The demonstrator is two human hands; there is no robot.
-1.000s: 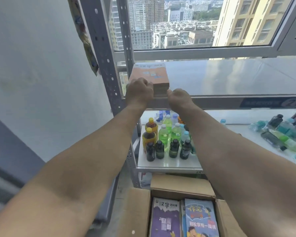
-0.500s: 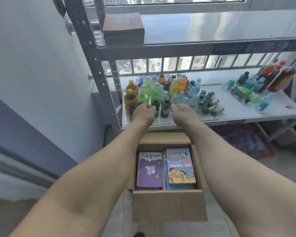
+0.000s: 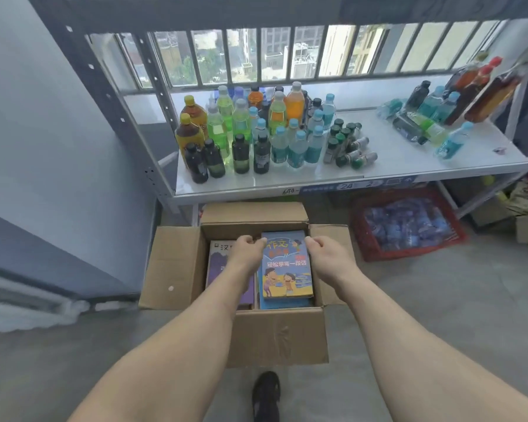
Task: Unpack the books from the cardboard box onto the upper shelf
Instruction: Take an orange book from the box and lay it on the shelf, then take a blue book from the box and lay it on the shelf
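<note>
Compared with half a second before, both hands had been lowered from the bottle shelf (image 3: 393,166) into the cardboard box (image 3: 275,333) at the lower centre. The left hand (image 3: 247,249) and right hand (image 3: 328,254) were seen loosely curled, clamped on nothing, at either side of the blue book (image 3: 285,269). The purple book (image 3: 218,263) was partly covered by the left forearm.

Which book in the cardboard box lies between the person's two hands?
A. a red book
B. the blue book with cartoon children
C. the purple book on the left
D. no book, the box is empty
B: the left hand and right hand flank the top of the blue book in the cardboard box; the purple book lies under the left forearm.
</note>
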